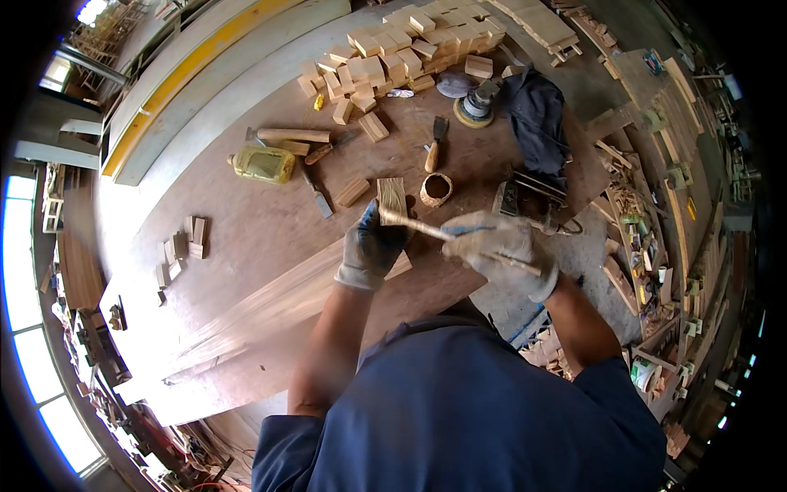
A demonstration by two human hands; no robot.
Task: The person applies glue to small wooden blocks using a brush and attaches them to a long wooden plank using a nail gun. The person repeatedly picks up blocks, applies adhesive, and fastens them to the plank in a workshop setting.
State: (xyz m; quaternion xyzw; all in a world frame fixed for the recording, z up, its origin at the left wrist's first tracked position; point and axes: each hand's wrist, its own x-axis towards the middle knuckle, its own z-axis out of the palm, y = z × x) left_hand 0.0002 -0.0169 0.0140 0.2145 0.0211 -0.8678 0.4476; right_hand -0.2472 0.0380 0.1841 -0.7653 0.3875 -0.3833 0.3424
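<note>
Where gloves overlap, left hand [370, 246] grip hidden, right hand [500, 250] clenching stick [426, 227].

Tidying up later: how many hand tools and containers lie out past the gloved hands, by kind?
Putty knives: 2
Orbital sander: 1
Yellow jug: 1
Small round cup: 1
Total: 5

— What's the work surface?

— A brown wooden workbench [246, 238], its top worn and dusty.

— And lying on it?

— Far side: a heap of pale wooden blocks [402, 45], with an orbital sander [475, 105] and a dark cloth [537, 123] to their right. Mid-bench: a yellow container [264, 164], a scraper [436, 141], a small round cup [436, 189]. On the left, a few small blocks [184, 242].
</note>
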